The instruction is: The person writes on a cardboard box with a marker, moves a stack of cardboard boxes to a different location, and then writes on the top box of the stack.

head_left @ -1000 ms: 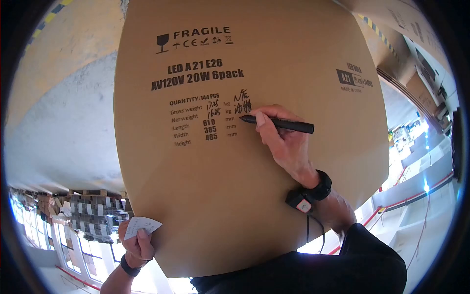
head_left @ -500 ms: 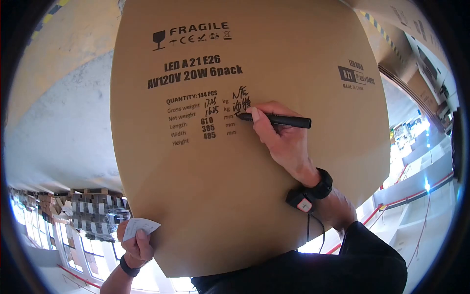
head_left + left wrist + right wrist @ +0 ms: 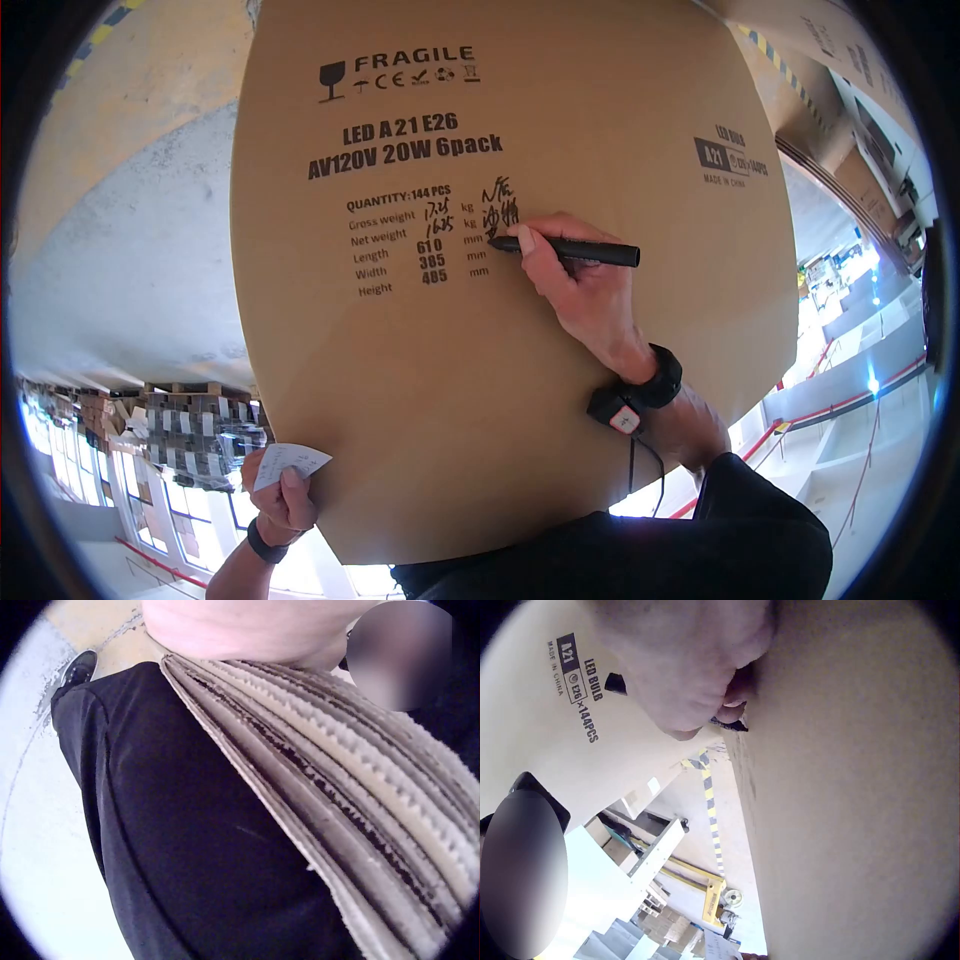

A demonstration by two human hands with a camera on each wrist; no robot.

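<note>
My right hand point(image 3: 590, 300) pinches a black marker point(image 3: 605, 252), its tip on the printed face of a brown cardboard carton sheet point(image 3: 450, 400). Handwritten black characters point(image 3: 499, 212) stand beside the weight lines, just above the tip. At the lower left corner my left hand point(image 3: 288, 508) grips the edge, with a small white paper slip point(image 3: 283, 464) under the thumb. In the left wrist view, several flat cardboard layers point(image 3: 322, 776) lie stacked against a dark trouser leg point(image 3: 202, 825). The right wrist view shows the marker mostly hidden behind the fingers.
Wrapped stacks of goods on pallets point(image 3: 200, 435) stand to the left by the windows. Another printed carton point(image 3: 850, 45) is at the upper right. In the right wrist view a yellow pallet jack point(image 3: 714, 896) stands past striped floor tape point(image 3: 709, 802).
Fresh black strokes have appeared below the earlier handwritten characters, at the marker tip. The right hand makes only small movements; the left hand keeps its hold on the slip and edge.
</note>
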